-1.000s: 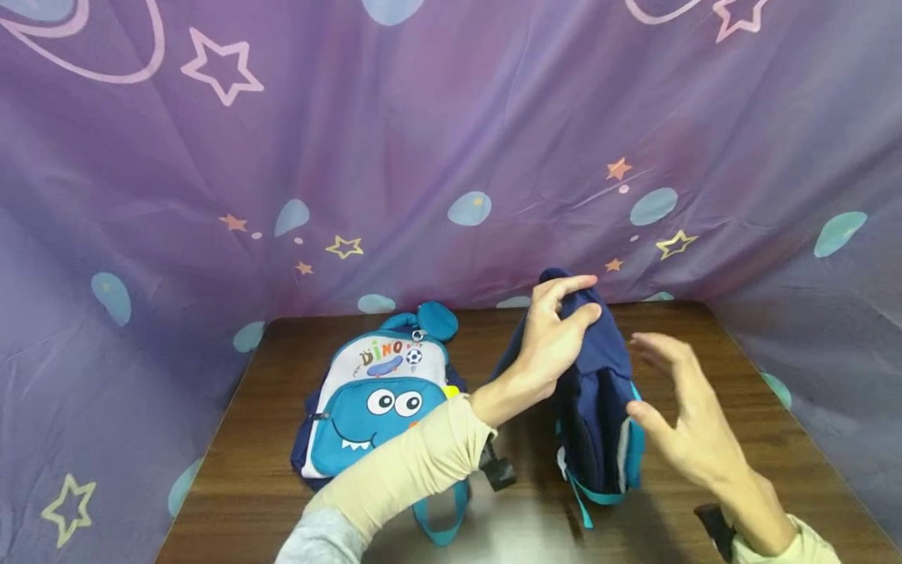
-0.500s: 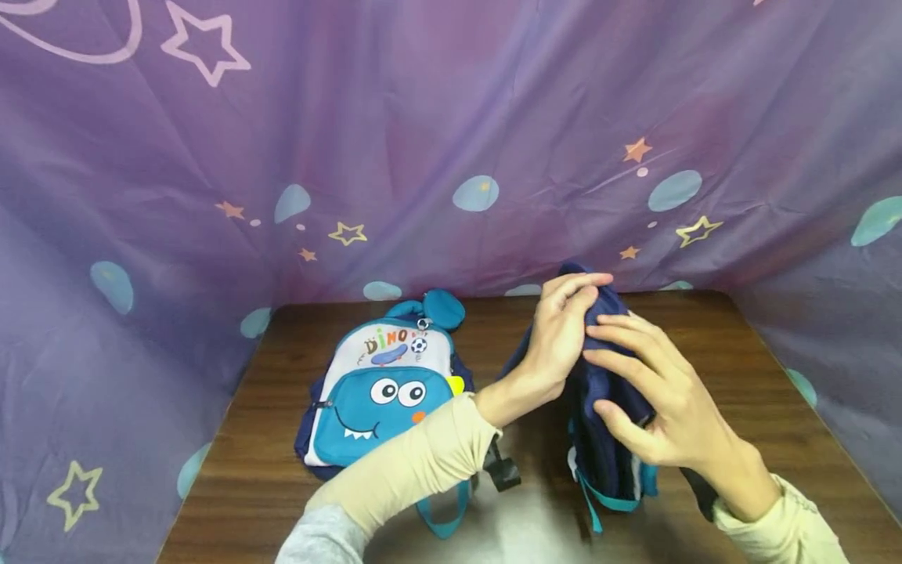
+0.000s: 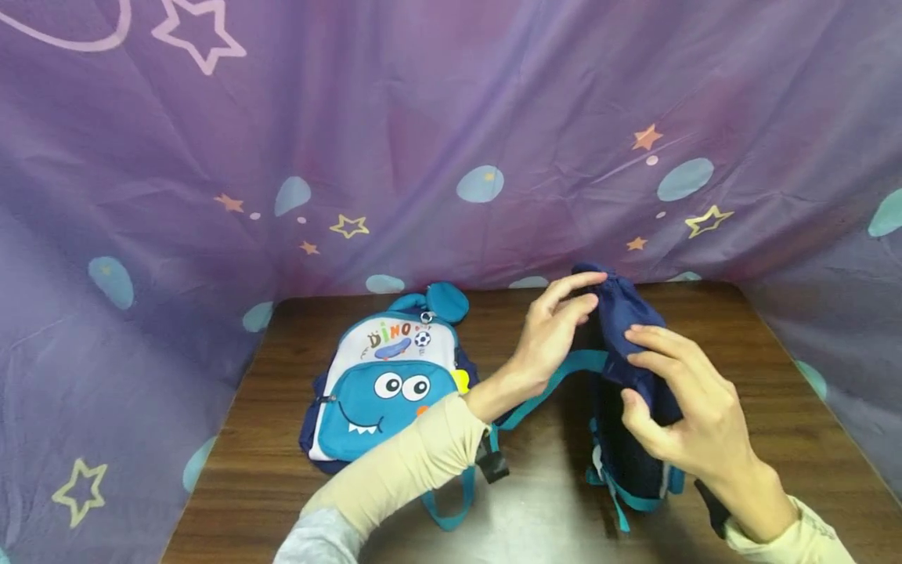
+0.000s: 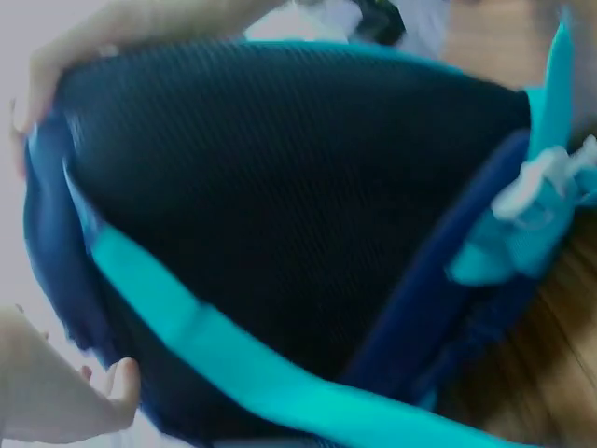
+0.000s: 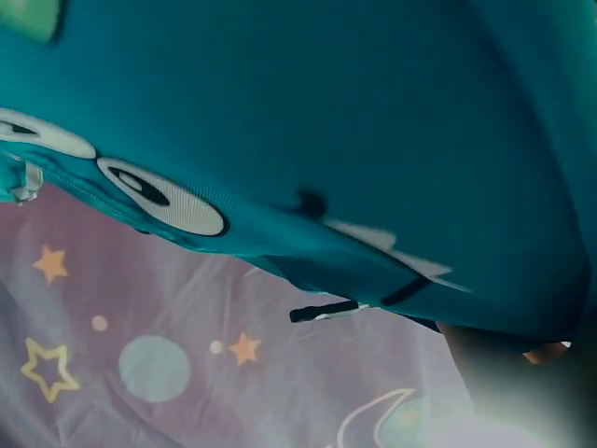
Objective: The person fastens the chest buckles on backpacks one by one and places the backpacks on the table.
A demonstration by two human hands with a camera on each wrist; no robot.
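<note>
**Two hands on a standing backpack**

Across from me, the backpack (image 3: 625,439) stands on the table (image 3: 232,486), right of a flat dino bag (image 3: 395,403). The right hand (image 3: 705,415) grasps its navy side; the left hand (image 3: 543,341) meets the top edge, its grip impossible to tell. It looks light, soft and floppy, best held by upper seam or strap (image 4: 261,373).

I see both forearms (image 3: 398,462) slanting inward — left hand (image 3: 546,337) stretched out, right hand (image 3: 694,399) gently bent, its thumb (image 3: 640,413) held apart.
</note>
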